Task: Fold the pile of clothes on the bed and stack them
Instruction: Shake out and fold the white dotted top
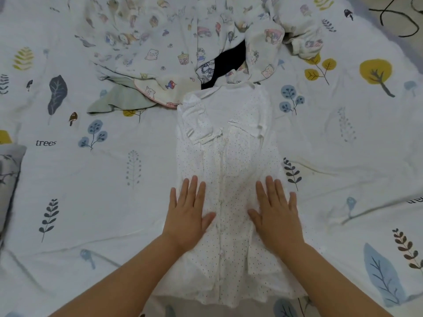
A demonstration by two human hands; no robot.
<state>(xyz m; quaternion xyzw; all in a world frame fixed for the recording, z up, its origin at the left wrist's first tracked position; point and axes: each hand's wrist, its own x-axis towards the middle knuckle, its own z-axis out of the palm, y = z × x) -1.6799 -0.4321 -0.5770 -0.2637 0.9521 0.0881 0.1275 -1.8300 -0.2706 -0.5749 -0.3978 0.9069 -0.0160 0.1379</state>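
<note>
A white dotted garment (231, 161) with a button placket lies lengthwise on the bed, both sleeves folded in over its chest. My left hand (188, 213) lies flat on its left half, fingers straight and spread. My right hand (275, 212) lies flat on its right half in the same way. Behind the garment sits the pile of clothes (174, 37): cartoon-print pieces, a dark garment (229, 65), a pale green one (116, 99) and a cream piece with pink trim (160, 90).
The bed sheet (91, 179) is white with leaf and tree prints and carries some wrinkles. A grey patterned pillow (9, 179) sits at the left edge. A black cable (398, 17) loops at the far right corner.
</note>
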